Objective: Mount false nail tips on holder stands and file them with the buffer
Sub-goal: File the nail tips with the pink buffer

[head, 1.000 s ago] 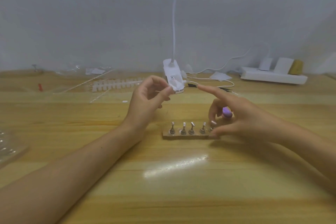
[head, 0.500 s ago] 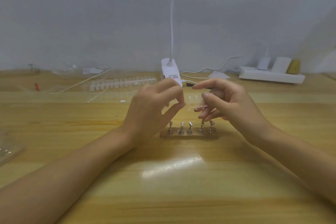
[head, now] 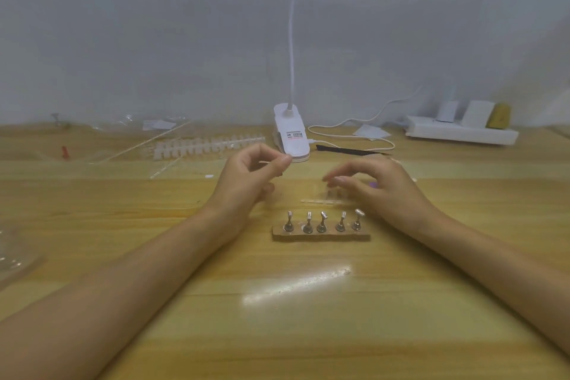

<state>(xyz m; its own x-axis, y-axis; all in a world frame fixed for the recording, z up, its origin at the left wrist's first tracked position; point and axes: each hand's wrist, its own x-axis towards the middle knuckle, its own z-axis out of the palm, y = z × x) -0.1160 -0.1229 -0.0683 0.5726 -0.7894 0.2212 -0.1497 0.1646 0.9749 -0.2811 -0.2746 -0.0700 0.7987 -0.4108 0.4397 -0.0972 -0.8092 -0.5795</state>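
Note:
A wooden holder base [head: 320,237] lies mid-table and carries several bare metal stands [head: 322,220]. Behind its left end, my left hand [head: 251,177] pinches thumb to forefinger on a small clear nail tip that is barely visible. My right hand [head: 374,187] hovers behind the base's right end. Its curled fingertips hold a clear strip of nail tips [head: 322,200] down at the table. A bit of the purple buffer [head: 373,184] shows under that hand.
A white clip lamp [head: 291,137] with its cable stands behind the hands. A long strip of white nail tips [head: 209,145] and clear wrappers lie back left, a black strip [head: 351,150] behind the right hand, a power strip [head: 462,133] back right, and clear plastic [head: 12,259] at the left edge.
The hands have drawn apart. My left hand moved left with the pinched tip, and my right hand dropped right and down, bringing the clear strip to the table.

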